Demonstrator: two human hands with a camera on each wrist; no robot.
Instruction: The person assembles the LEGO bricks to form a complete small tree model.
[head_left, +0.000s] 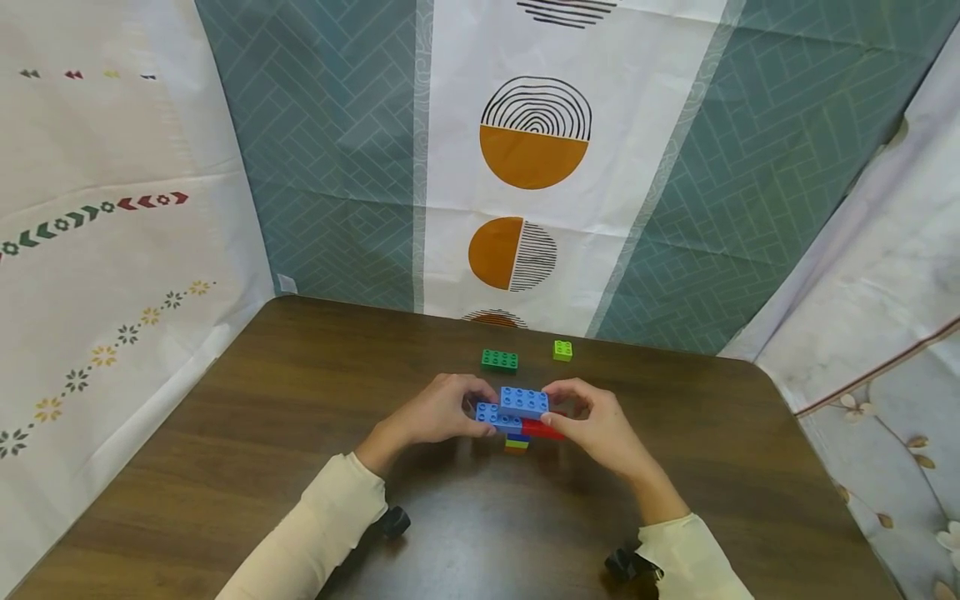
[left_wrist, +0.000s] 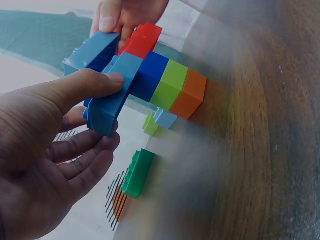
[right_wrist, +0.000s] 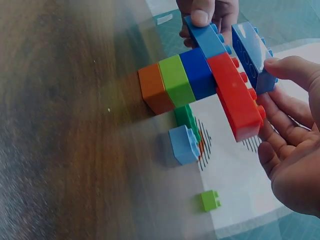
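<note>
In the head view, a tower of toy building bricks stands on the table before me. Its column runs from an orange brick (left_wrist: 190, 92) at the bottom through a lime brick (left_wrist: 170, 82) to a dark blue brick (left_wrist: 150, 75). Across the top, a blue brick (left_wrist: 112, 100) juts left and a red brick (right_wrist: 235, 95) juts right. My left hand (head_left: 447, 410) pinches the jutting blue brick between thumb and fingers. With thumb and fingertips, my right hand (head_left: 600, 421) grips another long blue brick (right_wrist: 255, 55) just above the top layer; a gap shows beneath it.
Behind the tower lie a green brick (head_left: 499, 360) and a small lime brick (head_left: 562, 350). A light blue brick (right_wrist: 184, 145) also sits there, hidden from the head view. Patterned cloth (head_left: 337, 167) hangs along the table's (head_left: 315, 375) back edge, with more cloth at both sides.
</note>
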